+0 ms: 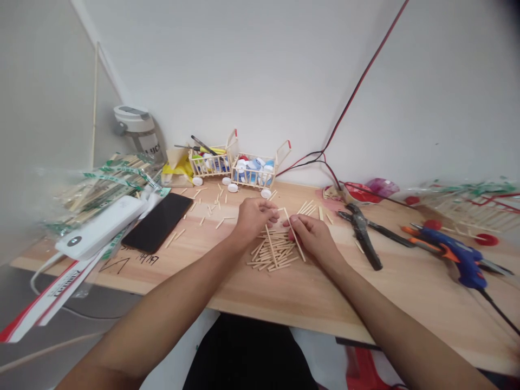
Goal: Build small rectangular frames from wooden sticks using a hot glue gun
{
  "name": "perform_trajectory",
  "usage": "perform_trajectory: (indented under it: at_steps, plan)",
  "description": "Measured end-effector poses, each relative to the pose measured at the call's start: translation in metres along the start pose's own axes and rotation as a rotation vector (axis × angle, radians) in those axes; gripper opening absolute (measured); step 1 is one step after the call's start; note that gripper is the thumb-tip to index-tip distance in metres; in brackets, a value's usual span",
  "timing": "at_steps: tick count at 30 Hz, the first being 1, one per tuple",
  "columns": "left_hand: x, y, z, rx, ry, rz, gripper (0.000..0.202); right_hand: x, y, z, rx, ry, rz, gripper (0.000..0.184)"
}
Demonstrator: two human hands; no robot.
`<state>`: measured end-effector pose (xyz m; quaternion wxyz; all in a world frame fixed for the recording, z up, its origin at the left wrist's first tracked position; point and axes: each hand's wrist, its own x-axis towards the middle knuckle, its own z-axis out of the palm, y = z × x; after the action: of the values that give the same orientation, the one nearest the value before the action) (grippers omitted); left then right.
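Note:
Between my hands is a U-shaped frame of thin wooden sticks, its two long sides slanting down toward me. My left hand is closed at the frame's left corner, fingertips pinched together. On the right side stick, the thumb and fingers of my right hand are closed in a pinch. Below the frame lies a loose pile of short cut sticks on the wooden table. More short sticks lie just behind my right hand.
Two small stick carts stand at the back, filled with bottle caps and tools. To the left are a black phone, a white power bank and bagged sticks. Pliers and a blue glue gun lie right.

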<state>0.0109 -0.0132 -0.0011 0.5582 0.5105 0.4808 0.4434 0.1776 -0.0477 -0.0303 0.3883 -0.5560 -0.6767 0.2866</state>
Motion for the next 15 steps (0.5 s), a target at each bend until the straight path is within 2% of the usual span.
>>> perform_trajectory:
  at_steps: [6,15]
  plan:
    - [-0.0002,-0.0009,0.0014,0.000,-0.003,-0.003,0.007,-0.0002,-0.0004,0.0009,-0.016,0.010,-0.007,0.032]
    - [-0.0007,-0.0023,0.0025,0.014,0.009,-0.006,0.009,-0.0003,-0.0030,-0.0004,-0.060,-0.003,-0.024,0.030]
